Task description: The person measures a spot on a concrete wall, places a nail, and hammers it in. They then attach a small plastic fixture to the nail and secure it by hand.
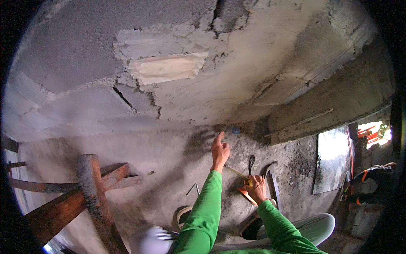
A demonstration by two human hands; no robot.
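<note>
Right hand (256,191) grips yellow tape (250,182) over gritty floor (296,169), thin blade (237,172) out leftward. Left hand (220,151): index extended toward foot of rough wall (237,76), grip unclear. Floor stretches left to coarse beams (98,199).

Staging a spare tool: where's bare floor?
Pale floor between the wooden beams and left hand; gritty floor between the bow-shaped tool and flat panel. Crowded: around the right hand, with tape measure and black loop.
</note>
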